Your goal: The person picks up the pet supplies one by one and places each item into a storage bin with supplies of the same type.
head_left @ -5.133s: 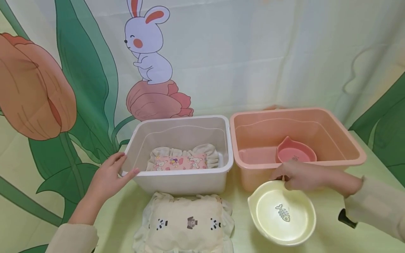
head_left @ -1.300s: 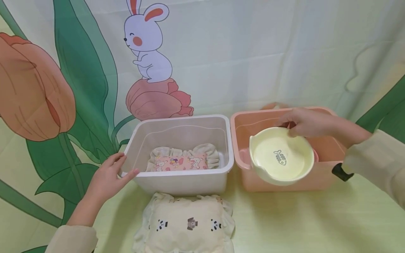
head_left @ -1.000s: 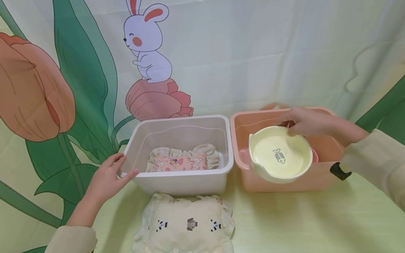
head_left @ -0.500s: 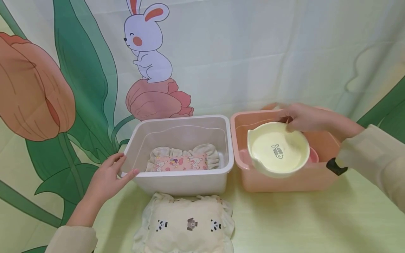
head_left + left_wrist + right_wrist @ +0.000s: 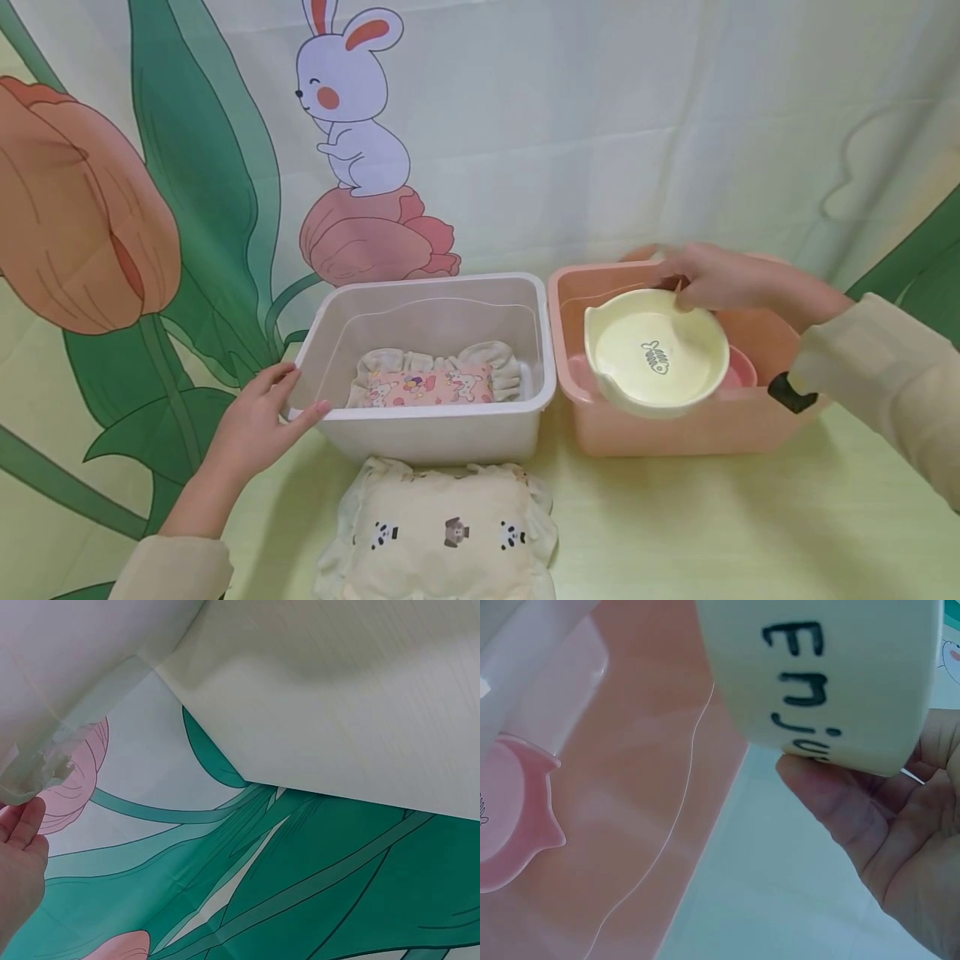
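Key relation: yellow bowl (image 5: 660,354) vs. pink tub (image 5: 690,437), both right of ctr. in the head view. Bowl is held up, overlapping the tub's opening and front rim in frame; exact ht. above it, can't tell. R hand (image 5: 727,279) is the near one and has it; L hand (image 5: 251,425) is well apart, far side of the white tub (image 5: 427,433).

Bowl's round, so no real long axis; a pointed rim tip sits at its upper left, away from the grip. It's tilted, hollow toward the head cam, fish print showing.

Pos. re fingers: bowl hangs lower left of the R fingers, gripped at its upper-right rim. In the R wrist view it fills the upper right, lettered side showing, one fingertip against the edge just below the letters; others partly hidden. Grasp looks firm, my guess.

Pink bowl (image 5: 744,365) is in the tub, partly hidden by the yellow one, showing at its lower right; looks like the thing to clear, IMO.

L fingers: relaxed, resting on the white tub's front-left corner, no grasp. Pink pillow (image 5: 431,385) inside that tub; cream pillow (image 5: 442,533) in front, on tabletop (image 5: 675,525), bottom ctr.
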A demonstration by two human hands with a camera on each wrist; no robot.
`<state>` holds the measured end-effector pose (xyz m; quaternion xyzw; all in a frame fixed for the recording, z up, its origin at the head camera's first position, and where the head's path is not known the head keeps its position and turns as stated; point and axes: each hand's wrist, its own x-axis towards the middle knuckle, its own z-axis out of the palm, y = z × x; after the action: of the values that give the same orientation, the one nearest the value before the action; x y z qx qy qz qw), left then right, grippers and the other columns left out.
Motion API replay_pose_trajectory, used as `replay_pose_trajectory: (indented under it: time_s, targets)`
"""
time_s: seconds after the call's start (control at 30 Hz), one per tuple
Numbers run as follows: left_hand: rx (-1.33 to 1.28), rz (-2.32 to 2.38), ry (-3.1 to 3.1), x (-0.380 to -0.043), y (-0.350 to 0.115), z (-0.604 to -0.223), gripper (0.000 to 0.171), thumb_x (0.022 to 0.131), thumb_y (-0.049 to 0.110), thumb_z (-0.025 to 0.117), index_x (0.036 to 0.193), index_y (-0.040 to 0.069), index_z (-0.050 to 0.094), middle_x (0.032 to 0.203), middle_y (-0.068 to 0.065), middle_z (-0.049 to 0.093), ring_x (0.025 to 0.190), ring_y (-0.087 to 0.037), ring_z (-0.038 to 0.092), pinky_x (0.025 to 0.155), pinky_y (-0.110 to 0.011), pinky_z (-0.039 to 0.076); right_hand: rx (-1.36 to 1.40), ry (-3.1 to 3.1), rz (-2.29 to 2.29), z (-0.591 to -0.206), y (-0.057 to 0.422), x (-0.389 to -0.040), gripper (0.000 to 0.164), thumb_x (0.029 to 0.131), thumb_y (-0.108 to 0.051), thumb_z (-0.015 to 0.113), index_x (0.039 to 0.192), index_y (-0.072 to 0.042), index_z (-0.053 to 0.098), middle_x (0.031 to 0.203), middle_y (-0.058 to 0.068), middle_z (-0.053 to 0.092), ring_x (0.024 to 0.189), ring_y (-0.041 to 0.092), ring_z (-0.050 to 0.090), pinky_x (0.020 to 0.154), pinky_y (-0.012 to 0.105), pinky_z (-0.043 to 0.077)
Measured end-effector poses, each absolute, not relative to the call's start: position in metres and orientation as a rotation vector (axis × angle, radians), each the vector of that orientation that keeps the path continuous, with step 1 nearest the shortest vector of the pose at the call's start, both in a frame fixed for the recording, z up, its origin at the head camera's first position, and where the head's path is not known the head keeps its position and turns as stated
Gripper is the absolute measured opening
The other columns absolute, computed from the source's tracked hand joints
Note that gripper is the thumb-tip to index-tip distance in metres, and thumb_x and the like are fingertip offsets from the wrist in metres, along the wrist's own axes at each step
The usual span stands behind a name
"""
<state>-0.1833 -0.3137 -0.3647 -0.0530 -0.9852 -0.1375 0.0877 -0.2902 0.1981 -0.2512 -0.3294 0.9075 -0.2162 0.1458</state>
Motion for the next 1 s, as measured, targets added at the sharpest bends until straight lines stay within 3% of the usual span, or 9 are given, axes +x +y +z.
replay_pose_trajectory:
  time_s: [0.57,1.0]
  targets:
    - [-0.160,-0.414,-2.917,-0.182,-0.313,-0.365,0.076,0.082,0.053,0.051,0.131,-0.004,0.038,0.135,-0.019,0.035,0.116,-0.038,0.037,0.088,-0.059,0.035,-0.882,2.635,-0.651,-0.251,0.193,-0.299,0.037,0.071,0.011,0.044,0.100,-0.003,0.063,0.088,0.008,0.060,0.077,0.019,0.049,0.058,0.025,0.044]
    - [-0.177,-0.408,-2.901,-0.182,-0.313,-0.365,0.075,0.082,0.051,0.052,0.130,-0.005,0.040,0.134,-0.019,0.036,0.116,-0.039,0.037,0.087,-0.059,0.036,-0.880,2.635,-0.653,-0.252,0.192,-0.306,0.047,0.070,0.011,0.045,0.114,-0.001,0.058,0.091,0.009,0.063,0.076,0.018,0.050,0.059,0.026,0.042]
